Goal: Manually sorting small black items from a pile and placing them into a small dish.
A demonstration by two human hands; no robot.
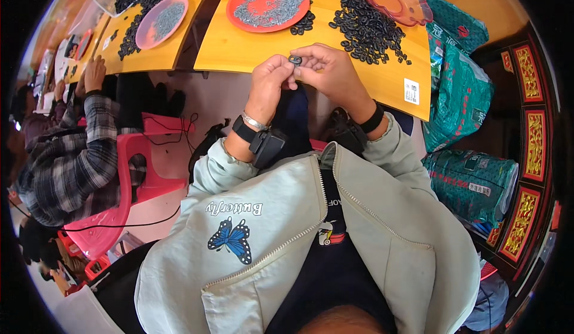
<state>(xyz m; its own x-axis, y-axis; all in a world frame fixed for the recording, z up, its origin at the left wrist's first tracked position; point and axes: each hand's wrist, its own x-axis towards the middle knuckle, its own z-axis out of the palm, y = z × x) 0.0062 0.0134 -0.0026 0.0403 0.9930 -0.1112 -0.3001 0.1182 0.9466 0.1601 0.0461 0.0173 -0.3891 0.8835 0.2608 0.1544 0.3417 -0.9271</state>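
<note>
Your left hand [270, 81]: pinches a small, black, oval piece [295, 60], upper centre.
Right hand [332, 72]: pinches it too, likely for steadiness.

At your twelve o'clock stands a yellow table [224, 44]; at your three, dark furniture [516, 175] with red-and-gold panels [533, 145]; toward nine, a pink chair [160, 184] on pale floor [206, 95].

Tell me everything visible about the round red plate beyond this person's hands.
The round red plate, apparently plastic, is shallow with a raised rim. Many small silver-grey metallic-looking pieces cover much of its bottom, with bare red patches near the middle. It lies flat on the yellow wooden table, left of most of that table's small black pieces. Neither the left hand nor the right hand touches it.
</note>
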